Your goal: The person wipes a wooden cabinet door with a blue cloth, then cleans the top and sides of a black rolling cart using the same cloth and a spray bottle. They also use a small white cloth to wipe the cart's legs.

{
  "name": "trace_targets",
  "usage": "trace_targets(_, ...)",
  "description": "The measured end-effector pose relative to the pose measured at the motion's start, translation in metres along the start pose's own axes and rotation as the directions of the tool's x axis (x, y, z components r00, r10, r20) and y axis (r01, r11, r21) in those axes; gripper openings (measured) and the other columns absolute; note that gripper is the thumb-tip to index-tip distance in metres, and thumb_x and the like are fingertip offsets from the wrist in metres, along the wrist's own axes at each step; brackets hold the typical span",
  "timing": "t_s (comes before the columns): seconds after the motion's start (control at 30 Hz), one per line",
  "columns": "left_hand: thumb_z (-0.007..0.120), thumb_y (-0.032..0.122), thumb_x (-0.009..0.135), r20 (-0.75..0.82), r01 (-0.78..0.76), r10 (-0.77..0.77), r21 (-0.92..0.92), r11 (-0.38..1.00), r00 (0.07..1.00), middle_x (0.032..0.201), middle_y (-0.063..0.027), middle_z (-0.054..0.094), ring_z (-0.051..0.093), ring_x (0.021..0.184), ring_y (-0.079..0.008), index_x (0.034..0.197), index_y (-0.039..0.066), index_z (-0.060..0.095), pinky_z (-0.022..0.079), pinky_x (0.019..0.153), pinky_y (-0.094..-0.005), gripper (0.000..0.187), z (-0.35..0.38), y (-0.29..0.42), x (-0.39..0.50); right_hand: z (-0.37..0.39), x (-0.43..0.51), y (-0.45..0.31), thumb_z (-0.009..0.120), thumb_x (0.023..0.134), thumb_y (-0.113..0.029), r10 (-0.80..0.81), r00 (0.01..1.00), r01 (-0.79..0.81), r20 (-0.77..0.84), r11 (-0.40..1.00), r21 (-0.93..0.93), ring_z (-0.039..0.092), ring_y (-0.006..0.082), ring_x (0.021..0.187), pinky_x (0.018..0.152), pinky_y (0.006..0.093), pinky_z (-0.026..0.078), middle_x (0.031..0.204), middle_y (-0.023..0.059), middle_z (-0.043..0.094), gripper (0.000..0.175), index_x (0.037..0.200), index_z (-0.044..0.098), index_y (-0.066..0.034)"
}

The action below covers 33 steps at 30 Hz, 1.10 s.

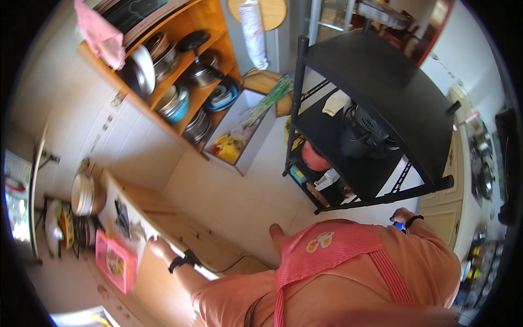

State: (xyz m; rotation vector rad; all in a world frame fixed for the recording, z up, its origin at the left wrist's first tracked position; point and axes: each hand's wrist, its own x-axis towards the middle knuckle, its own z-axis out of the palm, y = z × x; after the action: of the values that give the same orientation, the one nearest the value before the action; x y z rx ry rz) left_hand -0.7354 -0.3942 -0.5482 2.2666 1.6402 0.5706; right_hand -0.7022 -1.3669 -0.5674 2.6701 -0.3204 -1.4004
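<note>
My left hand (160, 248) is over the edge of the wooden counter (159, 286) at the left, with a dark band on its wrist. Just beyond its fingers is a crumpled grey cloth (137, 232); whether they touch it is unclear. A pink plastic basket (130, 265) with small things inside stands nearby on the counter. My right hand (402, 214) hangs at my right side, below the black rack's near corner. It curls around a small blue object (397, 225), mostly hidden by the hand.
A black metal rack (380, 69) with shelves stands ahead, holding a black appliance (361, 126) and a red pot (314, 156). Wooden shelves (169, 92) hold pots and pans. A grey bin (257, 143) with green onions (271, 96) sits on the tiled floor (229, 196).
</note>
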Motion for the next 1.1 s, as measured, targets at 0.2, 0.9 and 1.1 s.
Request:
trace_targets(0.2, 0.051, 0.025, 0.085, 0.097, 0.086, -0.147, 0.464, 0.882, 0.984, 0.151, -0.0115, 0.036, 0.044, 0.132, -0.0288, 0.148, 0.018, 0.033, 0.036, 0.103, -0.0554, 0.065, 0.033, -0.014, 0.091, 0.012, -0.042, -0.038, 0.056, 0.084, -0.05, 0.097, 0.981, -0.063, 0.168, 0.979, -0.192, 0.063, 0.0336, 0.101, 0.086, 0.0423, 0.049, 0.105, 0.0156, 0.068, 0.045, 0.1, 0.073, -0.0117)
trace_targets(0.9, 0.044, 0.051, 0.097, 0.14, 0.147, -0.047, -0.942, 0.303, 0.989, 0.114, -0.0249, 0.059, 0.061, 0.103, -0.0354, 0.119, -0.009, 0.051, 0.056, 0.082, -0.044, 0.064, 0.029, 0.121, 0.065, -0.011, -0.078, -0.097, 0.056, 0.087, -0.024, -0.045, 0.999, 0.044, -0.014, 0.996, -0.077, 0.066, 0.0326, 0.092, 0.079, 0.041, 0.054, 0.098, 0.011, 0.068, 0.023, 0.102, 0.069, -0.0127)
trace_targets(1.1, 0.071, 0.017, 0.085, 0.422, 0.413, 0.368, -0.904, 0.107, 0.828, 0.099, -0.007, 0.061, 0.057, 0.09, -0.021, 0.111, 0.0, 0.058, 0.049, 0.08, -0.0344, 0.034, -0.031, 0.304, -0.111, -0.025, -0.075, -0.064, 0.072, 0.078, -0.027, 0.546, 0.731, 0.248, -0.408, 0.344, 0.905, 0.059, 0.0213, 0.053, 0.045, 0.0363, 0.046, 0.071, 0.0082, 0.064, 0.025, 0.092, 0.071, -0.0064)
